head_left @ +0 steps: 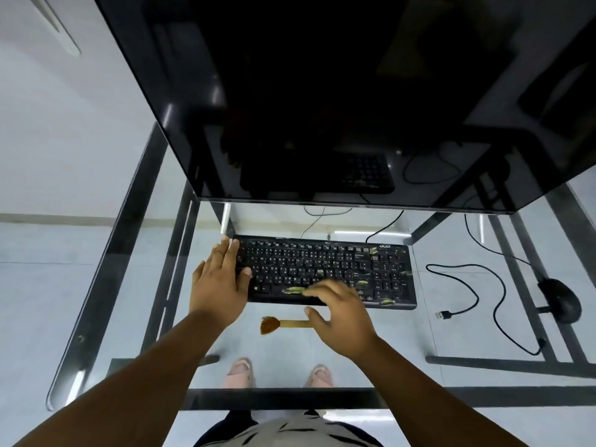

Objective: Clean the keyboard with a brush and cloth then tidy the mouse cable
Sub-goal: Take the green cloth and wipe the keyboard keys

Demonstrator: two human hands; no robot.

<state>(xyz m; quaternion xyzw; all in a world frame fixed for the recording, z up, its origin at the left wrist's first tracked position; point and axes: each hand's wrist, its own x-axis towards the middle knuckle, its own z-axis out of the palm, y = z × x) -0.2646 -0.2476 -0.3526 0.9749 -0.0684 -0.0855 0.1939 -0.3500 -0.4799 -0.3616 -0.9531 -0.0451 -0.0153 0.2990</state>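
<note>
Both arms reach forward, left hand and right hand spread flat.

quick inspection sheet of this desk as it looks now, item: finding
surface: glass desk on a dark frame, feet visible through it
job's things: black keyboard with greenish bits of debris on the keys; brush lying in front of it; cloth not seen
clutter: nothing seen
hands: left hand flat on the keyboard's left end; right hand over the brush handle, grip unclear
cables: mouse at right, mouse cable loose, USB plug unplugged
surroundings: dark monitor, pale floor
</note>
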